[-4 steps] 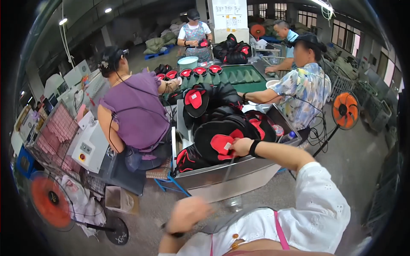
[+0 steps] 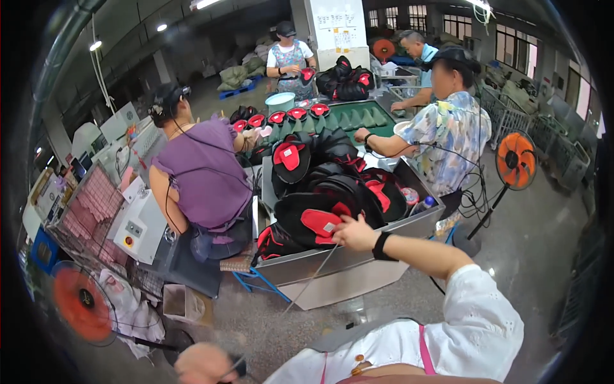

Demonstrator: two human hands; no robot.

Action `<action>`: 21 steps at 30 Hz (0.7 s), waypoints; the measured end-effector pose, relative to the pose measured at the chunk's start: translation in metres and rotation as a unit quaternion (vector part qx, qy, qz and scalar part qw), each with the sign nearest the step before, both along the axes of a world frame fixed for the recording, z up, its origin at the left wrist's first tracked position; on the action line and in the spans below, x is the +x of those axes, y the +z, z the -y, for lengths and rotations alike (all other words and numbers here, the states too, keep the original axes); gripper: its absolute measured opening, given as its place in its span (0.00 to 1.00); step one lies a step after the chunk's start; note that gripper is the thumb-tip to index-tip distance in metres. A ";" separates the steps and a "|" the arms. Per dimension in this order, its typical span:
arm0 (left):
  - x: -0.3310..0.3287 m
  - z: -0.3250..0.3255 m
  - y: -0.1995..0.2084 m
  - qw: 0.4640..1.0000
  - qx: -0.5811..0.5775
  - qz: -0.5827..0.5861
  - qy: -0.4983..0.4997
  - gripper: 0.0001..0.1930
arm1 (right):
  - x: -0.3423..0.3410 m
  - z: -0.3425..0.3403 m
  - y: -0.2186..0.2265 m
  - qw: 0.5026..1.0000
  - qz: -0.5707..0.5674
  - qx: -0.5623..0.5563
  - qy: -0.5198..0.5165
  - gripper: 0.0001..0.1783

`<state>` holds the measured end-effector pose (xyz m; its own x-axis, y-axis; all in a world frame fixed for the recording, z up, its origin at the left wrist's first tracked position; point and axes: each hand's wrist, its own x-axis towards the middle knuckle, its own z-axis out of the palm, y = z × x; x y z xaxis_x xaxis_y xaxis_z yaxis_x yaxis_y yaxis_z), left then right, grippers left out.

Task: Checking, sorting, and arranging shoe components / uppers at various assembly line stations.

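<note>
My right hand [image 2: 355, 234] reaches over a pile of black shoe uppers at the box's near edge. Its fingers are closed on a thin grey cord [image 2: 312, 276] and rest against an upper [image 2: 294, 217] with a red inner patch and a small white label. From these fingers the cord slants down to the lower left and fades into blur. My left hand [image 2: 203, 363] is low at the bottom edge, away from the pile and smeared by motion; its fingers cannot be made out. Another upper [image 2: 291, 160] with a red patch stands on the heap behind.
A metal box [image 2: 358, 256] on a blue stand holds the pile. Beyond it is a green work table [image 2: 364, 109] with rows of pointed green forms. Co-workers sit on both sides and one stands behind. Orange fans [image 2: 517, 161] stand at left and right.
My left hand has swept down and to the left, away from the box. My right hand stays at the upper; the cord now shows more clearly, stretched from it. The view has shifted slightly.
</note>
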<state>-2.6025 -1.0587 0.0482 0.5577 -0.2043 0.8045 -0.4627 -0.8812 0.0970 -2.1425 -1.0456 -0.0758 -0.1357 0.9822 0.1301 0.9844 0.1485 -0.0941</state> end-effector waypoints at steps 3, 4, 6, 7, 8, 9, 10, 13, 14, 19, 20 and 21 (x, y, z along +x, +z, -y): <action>0.006 0.079 0.011 0.783 -0.437 0.422 -0.132 0.12 | -0.007 0.057 -0.004 0.987 -0.065 0.141 0.044 0.12; -0.001 0.083 0.011 0.777 -0.458 0.396 -0.173 0.09 | -0.010 0.078 -0.004 0.974 -0.080 0.205 0.062 0.09; 0.013 0.081 -0.019 0.764 -0.510 0.382 -0.098 0.14 | -0.015 0.127 -0.009 0.965 -0.185 0.177 0.061 0.09; 0.034 0.081 -0.034 0.752 -0.534 0.385 0.021 0.16 | -0.015 0.155 -0.022 0.957 -0.268 0.110 0.028 0.09; 0.066 0.091 -0.043 0.762 -0.578 0.275 0.100 0.17 | -0.013 0.187 -0.038 0.938 -0.319 0.127 0.046 0.11; 0.098 0.109 -0.053 0.758 -0.608 0.157 0.176 0.18 | -0.015 0.222 -0.056 0.906 -0.417 0.072 0.002 0.16; 0.118 0.126 -0.065 0.744 -0.635 0.034 0.205 0.19 | -0.023 0.264 -0.064 0.832 -0.551 -0.026 -0.054 0.21; 0.174 0.157 -0.121 0.709 -0.649 -0.189 0.203 0.28 | -0.021 0.380 -0.127 0.714 -0.684 -0.043 -0.143 0.25; 0.198 0.159 -0.130 0.756 -0.546 -0.268 0.240 0.32 | -0.022 0.420 -0.132 0.659 -0.725 -0.010 -0.200 0.25; 0.371 0.093 -0.149 0.868 -0.072 -0.266 0.414 0.46 | 0.005 0.586 -0.145 0.587 -0.752 0.077 -0.290 0.22; 0.389 0.062 -0.159 0.843 -0.032 -0.293 0.450 0.47 | 0.011 0.608 -0.144 0.606 -0.729 0.086 -0.307 0.22; 0.427 0.062 -0.151 0.845 -0.012 -0.319 0.429 0.46 | 0.016 0.638 -0.146 0.595 -0.729 0.095 -0.325 0.22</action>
<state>-2.1753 -1.1208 -0.1030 0.8142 0.5070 0.2831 0.4979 -0.8604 0.1088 -2.1261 -1.6833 -0.2217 0.6578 0.7145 -0.2381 -0.2667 -0.0747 -0.9609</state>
